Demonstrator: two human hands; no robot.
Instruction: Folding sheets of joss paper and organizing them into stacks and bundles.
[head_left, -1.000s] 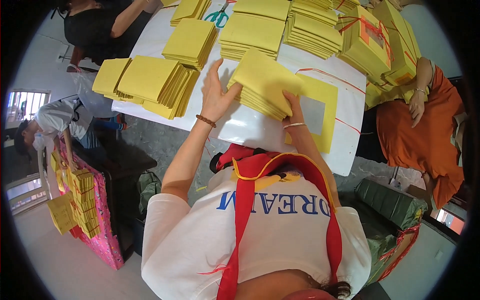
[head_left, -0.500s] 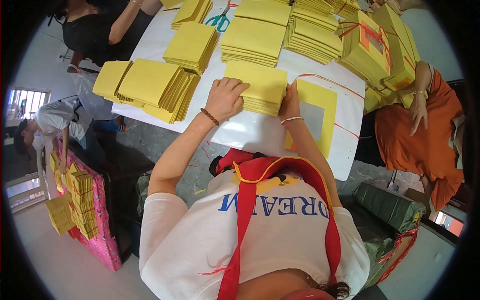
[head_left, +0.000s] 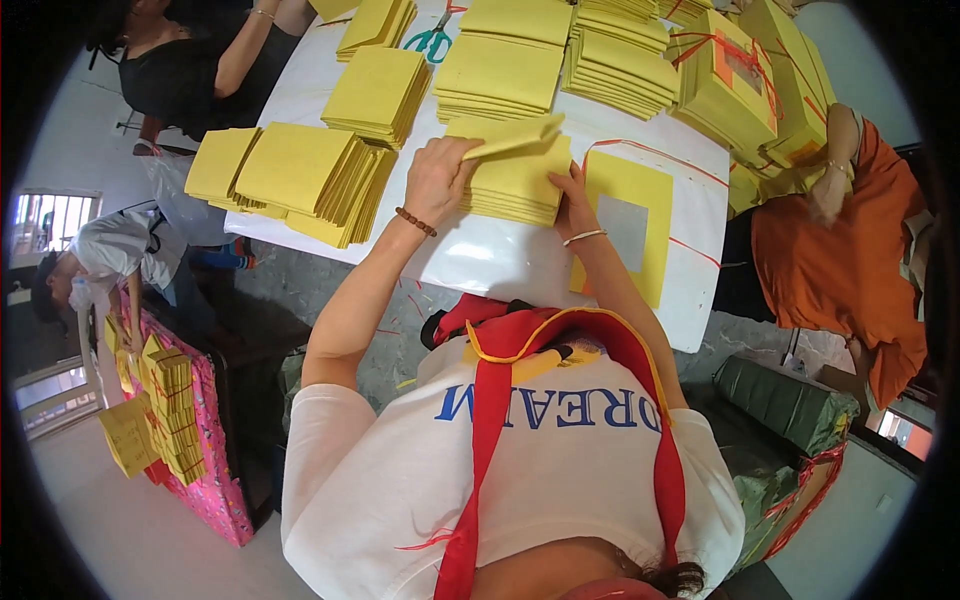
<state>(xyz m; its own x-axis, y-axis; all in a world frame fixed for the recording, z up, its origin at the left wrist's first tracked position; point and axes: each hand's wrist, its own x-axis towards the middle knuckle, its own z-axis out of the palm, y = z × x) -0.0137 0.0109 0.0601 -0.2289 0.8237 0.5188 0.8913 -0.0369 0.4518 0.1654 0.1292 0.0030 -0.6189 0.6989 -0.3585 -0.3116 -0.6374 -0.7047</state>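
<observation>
Stack of folded yellow papers [head_left: 508,192], lying on the white tabletop [head_left: 475,262] a little in from the middle of the edge nearest me. The uppermost folded piece [head_left: 518,134] is tilted up from the stack. My left hand [head_left: 440,180], its fingers curled in and almost closed, has hold of this piece at its left end. My right hand [head_left: 576,208] is partly open at the stack's right side, with the thumb at the top; its other fingers are largely hidden, so I cannot tell whether they grip.

Just right of the stack, toward the tabletop's right edge, lies a flat yellow sheet [head_left: 650,195] with a grey panel [head_left: 622,232]; red string [head_left: 690,167] runs past its far side. Yellow piles [head_left: 295,165] stand at the near left corner. Beyond my stack are a middle pile [head_left: 500,75] and, left of it, scissors [head_left: 430,44] with green handles. Bundles tied with red string [head_left: 708,108] stand by the far right corner. Past the right edge is a person in orange [head_left: 835,265]; past the left edge, one in black [head_left: 180,80].
</observation>
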